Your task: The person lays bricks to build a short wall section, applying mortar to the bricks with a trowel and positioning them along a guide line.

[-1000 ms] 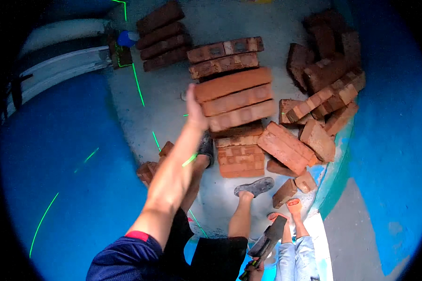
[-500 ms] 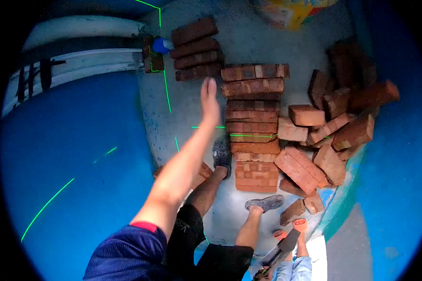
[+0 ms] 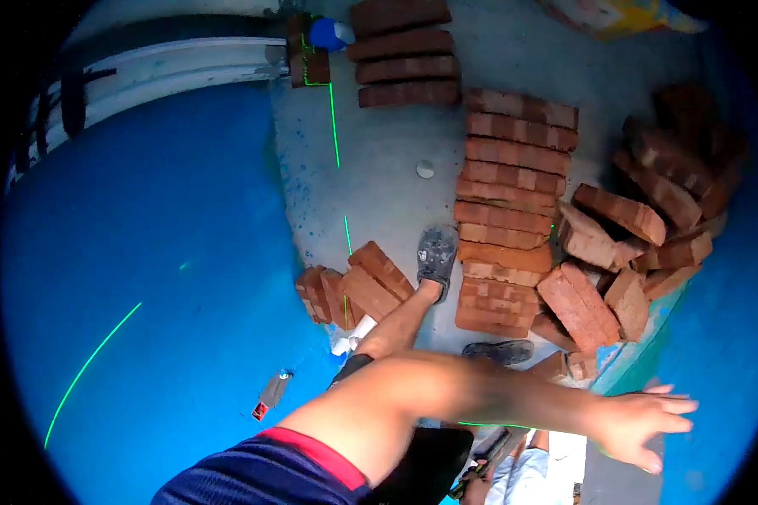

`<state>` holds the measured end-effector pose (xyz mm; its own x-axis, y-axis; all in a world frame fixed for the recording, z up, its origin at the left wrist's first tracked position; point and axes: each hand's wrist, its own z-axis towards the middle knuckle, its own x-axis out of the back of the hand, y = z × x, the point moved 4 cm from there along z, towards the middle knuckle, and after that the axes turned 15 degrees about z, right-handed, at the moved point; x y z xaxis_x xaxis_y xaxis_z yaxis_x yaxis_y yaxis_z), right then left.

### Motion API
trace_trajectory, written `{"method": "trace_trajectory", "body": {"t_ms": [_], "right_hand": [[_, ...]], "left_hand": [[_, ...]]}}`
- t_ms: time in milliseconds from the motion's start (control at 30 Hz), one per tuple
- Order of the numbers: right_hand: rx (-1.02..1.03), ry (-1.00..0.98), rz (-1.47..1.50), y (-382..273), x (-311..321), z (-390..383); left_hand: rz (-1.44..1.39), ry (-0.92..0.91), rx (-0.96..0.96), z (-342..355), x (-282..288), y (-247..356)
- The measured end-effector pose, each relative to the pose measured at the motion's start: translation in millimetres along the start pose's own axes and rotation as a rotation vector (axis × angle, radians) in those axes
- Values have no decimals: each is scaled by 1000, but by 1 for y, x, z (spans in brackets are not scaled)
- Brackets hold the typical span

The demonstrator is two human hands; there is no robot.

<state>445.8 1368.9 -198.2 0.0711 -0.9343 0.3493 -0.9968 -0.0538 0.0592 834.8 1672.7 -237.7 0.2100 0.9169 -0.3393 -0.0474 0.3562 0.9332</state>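
My left arm, in a navy sleeve with a red cuff, reaches across the lower middle to the right. At its end my left hand (image 3: 644, 426) is open, fingers spread, holding nothing, in the air beyond the lower end of a loose brick pile (image 3: 594, 303). Low in the view, beside my black shorts, my right hand (image 3: 477, 489) is closed around the handle of what looks like a trowel (image 3: 501, 444), its long grey blade partly covered by my left forearm. A long row of red bricks (image 3: 514, 185) lies in front of my dark clogs (image 3: 436, 252).
Several bricks lie in a stack (image 3: 404, 67) at the far left, and a smaller group (image 3: 370, 286) beside my left foot. A colourful sack (image 3: 623, 13) is at the back. Blue walls (image 3: 160, 219) flank both sides, crossed by green laser lines. Another person's pale clothing (image 3: 522, 480) shows below.
My left hand has swung from above the floor left of the brick row to the lower right, its fingers spreading. The view has shifted, and the small brick group shows more fully.
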Motion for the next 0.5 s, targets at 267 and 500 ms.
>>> {"method": "trace_trajectory", "body": {"t_ms": [267, 500], "right_hand": [[185, 54, -160, -25, 23, -2], [274, -82, -155, -42, 26, -1]], "left_hand": [[534, 1107, 1225, -298, 234, -178], [-217, 1397, 923, -263, 268, -239]]}}
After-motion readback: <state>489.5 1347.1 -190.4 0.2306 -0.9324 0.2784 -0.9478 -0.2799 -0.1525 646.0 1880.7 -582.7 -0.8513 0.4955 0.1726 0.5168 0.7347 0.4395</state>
